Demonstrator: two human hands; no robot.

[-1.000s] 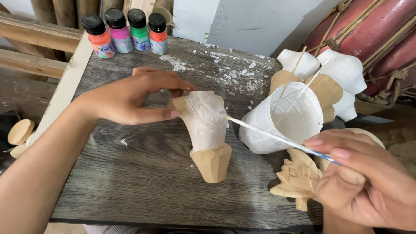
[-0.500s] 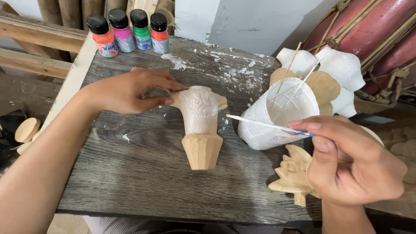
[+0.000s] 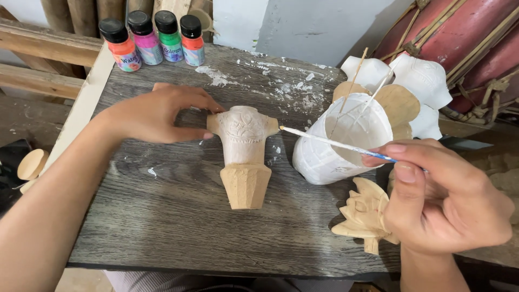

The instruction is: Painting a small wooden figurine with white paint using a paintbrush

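Torso (image 3: 244,154) now laid flat, left hand (image 3: 157,114) pinching its shoulder. Right hand (image 3: 440,197), closed on brush (image 3: 335,145), has its tip at the other shoulder.

4 paint bottles (image 3: 153,39) at table's (image 3: 162,227) back edge, carved leaf piece (image 3: 365,213), white-coated figures (image 3: 421,81)

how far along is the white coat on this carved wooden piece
Done: the upper half of the carved figure looks whitish, and white-coated pieces stand behind the paint cup. In hand: the left hand grips the figure's shoulder while the right hand holds a brush, its tip at the other shoulder. Left: the figure's base is bare wood, as is the leaf carving.
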